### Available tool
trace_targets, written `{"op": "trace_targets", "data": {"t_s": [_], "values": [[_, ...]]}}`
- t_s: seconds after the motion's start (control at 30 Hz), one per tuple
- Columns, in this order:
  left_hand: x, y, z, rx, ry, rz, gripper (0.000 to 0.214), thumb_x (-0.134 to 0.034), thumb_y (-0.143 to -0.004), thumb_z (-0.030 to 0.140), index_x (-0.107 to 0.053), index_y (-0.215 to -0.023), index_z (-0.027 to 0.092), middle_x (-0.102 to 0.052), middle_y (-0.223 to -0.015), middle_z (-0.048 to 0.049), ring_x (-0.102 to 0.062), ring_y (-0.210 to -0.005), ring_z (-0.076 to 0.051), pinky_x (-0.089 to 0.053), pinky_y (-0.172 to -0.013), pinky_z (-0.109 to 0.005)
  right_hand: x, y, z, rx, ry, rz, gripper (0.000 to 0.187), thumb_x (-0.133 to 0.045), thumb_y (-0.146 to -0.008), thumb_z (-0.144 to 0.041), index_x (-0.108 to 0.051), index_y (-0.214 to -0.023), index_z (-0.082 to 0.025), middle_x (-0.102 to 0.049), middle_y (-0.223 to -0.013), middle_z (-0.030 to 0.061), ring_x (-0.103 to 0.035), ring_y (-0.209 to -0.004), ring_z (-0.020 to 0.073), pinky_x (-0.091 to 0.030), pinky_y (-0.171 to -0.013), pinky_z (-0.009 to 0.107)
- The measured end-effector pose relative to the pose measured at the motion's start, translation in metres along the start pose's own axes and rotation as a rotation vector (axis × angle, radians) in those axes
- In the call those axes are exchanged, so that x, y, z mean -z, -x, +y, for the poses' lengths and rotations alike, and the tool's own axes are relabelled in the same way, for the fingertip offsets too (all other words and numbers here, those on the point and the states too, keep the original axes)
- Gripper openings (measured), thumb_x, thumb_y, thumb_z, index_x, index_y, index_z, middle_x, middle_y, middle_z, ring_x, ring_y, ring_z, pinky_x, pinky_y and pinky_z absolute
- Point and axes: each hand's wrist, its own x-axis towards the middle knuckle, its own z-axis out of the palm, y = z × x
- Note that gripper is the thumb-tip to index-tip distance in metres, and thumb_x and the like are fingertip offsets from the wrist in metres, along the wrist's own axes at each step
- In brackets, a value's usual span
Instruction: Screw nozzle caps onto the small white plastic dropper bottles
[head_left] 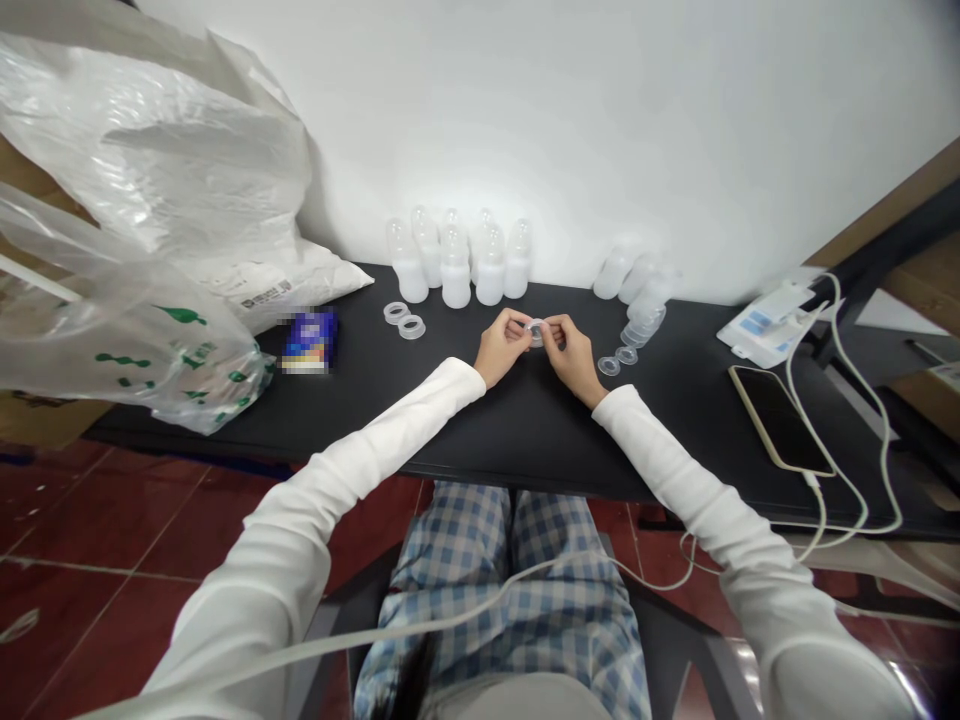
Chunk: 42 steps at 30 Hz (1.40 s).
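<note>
Both my hands meet over the middle of the black table [525, 430]. My left hand [501, 346] and my right hand [571, 352] pinch a small clear plastic ring [535, 329] between their fingertips. Behind them stand several white bottles [457, 265] in a cluster against the wall. Two clear rings [405, 320] lie to the left of my hands. To the right, more clear nipples and rings [626, 350] lie near a few bottles on their sides [637, 280].
Large plastic bags [142, 260] fill the table's left end, with a blue packet [309, 340] beside them. A phone [780, 418] on a white cable [832, 400] and a white device [765, 325] sit at the right. My checked trousers show below the table edge.
</note>
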Motion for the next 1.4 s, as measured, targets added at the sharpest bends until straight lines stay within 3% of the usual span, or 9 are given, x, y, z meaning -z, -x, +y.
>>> {"op": "trace_targets", "data": {"t_s": [0.47,0.7,1.03,1.17,1.4], "values": [[0.0,0.001,0.006,-0.03,-0.087,-0.007,0.017,-0.075,-0.081,0.015,-0.062,-0.09,0.021,-0.057,-0.064,0.0073,-0.058,-0.059,-0.009,-0.048,-0.065,-0.024,-0.003,-0.001,0.005,0.02,0.025,-0.002,0.05,-0.049,-0.094,-0.074,-0.053,-0.088,-0.025,-0.069,-0.075,0.0023,-0.062,-0.064,0.0158,-0.053,-0.064,0.03],[0.0,0.001,0.003,0.021,-0.055,-0.022,0.014,-0.076,-0.085,0.024,-0.065,-0.091,0.019,-0.058,-0.066,0.0057,-0.06,-0.059,-0.009,-0.049,-0.064,-0.023,-0.001,-0.002,0.007,0.046,0.05,-0.045,0.048,-0.048,-0.095,-0.072,-0.051,-0.087,-0.025,-0.064,-0.073,0.001,-0.059,-0.064,0.0156,-0.05,-0.063,0.03],[0.003,0.003,0.012,-0.165,-0.217,-0.037,0.009,-0.071,-0.088,0.024,-0.063,-0.085,0.021,-0.053,-0.067,0.0052,-0.052,-0.064,-0.011,-0.044,-0.07,-0.026,-0.002,-0.001,0.004,0.063,0.055,-0.045,0.047,-0.047,-0.096,-0.071,-0.046,-0.086,-0.026,-0.058,-0.07,-0.0008,-0.055,-0.061,0.0152,-0.046,-0.06,0.029],[0.004,0.004,0.009,-0.139,-0.222,-0.068,0.009,-0.07,-0.088,0.027,-0.064,-0.088,0.021,-0.054,-0.067,0.0047,-0.053,-0.065,-0.011,-0.046,-0.07,-0.026,-0.002,0.0,0.002,0.029,0.016,-0.048,0.047,-0.049,-0.095,-0.072,-0.047,-0.087,-0.026,-0.06,-0.07,-0.0006,-0.058,-0.063,0.0154,-0.049,-0.062,0.029],[0.003,0.004,0.006,-0.126,-0.122,-0.07,0.018,-0.073,-0.084,0.022,-0.062,-0.098,0.019,-0.065,-0.091,-0.0011,-0.062,-0.078,-0.011,-0.052,-0.077,-0.025,0.003,0.0,0.005,0.021,-0.116,-0.086,0.042,-0.053,-0.095,-0.067,-0.05,-0.099,-0.025,-0.07,-0.09,0.0046,-0.069,-0.078,0.0191,-0.058,-0.074,0.036]]}}
